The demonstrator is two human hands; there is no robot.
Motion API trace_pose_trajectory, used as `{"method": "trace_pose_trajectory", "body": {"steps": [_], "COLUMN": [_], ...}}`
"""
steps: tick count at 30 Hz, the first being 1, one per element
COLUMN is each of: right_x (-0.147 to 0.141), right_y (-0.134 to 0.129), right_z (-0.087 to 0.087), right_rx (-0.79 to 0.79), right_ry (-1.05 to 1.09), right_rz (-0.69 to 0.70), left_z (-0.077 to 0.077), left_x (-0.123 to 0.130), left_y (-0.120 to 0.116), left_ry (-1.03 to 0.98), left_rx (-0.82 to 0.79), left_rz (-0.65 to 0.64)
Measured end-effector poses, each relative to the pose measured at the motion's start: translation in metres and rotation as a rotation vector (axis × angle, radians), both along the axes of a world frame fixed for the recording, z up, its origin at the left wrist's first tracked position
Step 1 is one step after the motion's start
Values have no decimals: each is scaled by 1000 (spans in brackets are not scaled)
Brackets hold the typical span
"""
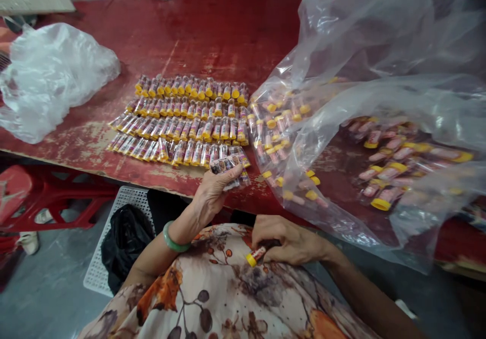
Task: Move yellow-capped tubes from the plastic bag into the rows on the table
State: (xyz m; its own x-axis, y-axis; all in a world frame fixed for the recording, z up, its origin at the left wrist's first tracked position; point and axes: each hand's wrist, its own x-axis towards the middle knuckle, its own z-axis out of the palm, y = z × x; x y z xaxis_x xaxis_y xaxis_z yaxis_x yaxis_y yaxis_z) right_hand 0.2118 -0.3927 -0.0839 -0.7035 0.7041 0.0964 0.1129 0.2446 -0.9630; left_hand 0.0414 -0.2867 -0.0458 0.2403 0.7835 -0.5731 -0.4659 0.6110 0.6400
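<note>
My left hand (212, 192), with a green bangle at the wrist, is closed on a small stack of printed clear plastic sleeves (227, 165) at the table's front edge. Close to my body, my right hand (286, 238) is closed around a small tube (255, 256); its yellow cap points out to the left, and the fingers hide the other end. Just beyond my left hand lie several rows of similar yellow-capped tubes (182, 126). To the right, a large clear plastic bag (326, 126) lies open with many loose yellow-capped tubes (393, 169) inside.
The worn red table (235, 35) stretches away in front of me. A crumpled translucent bag (56, 76) lies at its left. Below on the left are a red plastic stool (56, 197) and a white perforated crate (98, 258) with a black bag (127, 243) on it.
</note>
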Motion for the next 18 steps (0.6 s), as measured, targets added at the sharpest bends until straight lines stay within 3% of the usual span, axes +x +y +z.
{"method": "trace_pose_trajectory", "body": {"steps": [2,5,6,8,11,14,18], "right_x": [-1,2,4,6,0,-14,-28], "right_y": [-1,3,5,9,16,22,29], "right_z": [-6,3,9,22,34,34,28], "right_rx": [127,203,217,238,258,314,426], "right_ry": [-74,-101,-88,-11,237,388,368], "right_rz": [49,12,-85,-407,-837,-977,-1034], "left_z": [0,4,6,8,8,6,7], "left_x": [0,0,0,1,2,3,5], "left_y": [1,1,0,-1,-4,-8,-14], "left_ry": [-2,3,5,3,-24,-72,-145], "left_rx": [-43,-129,-156,-197,-213,-184,-160], "left_rz": [12,82,107,159,199,174,130]}}
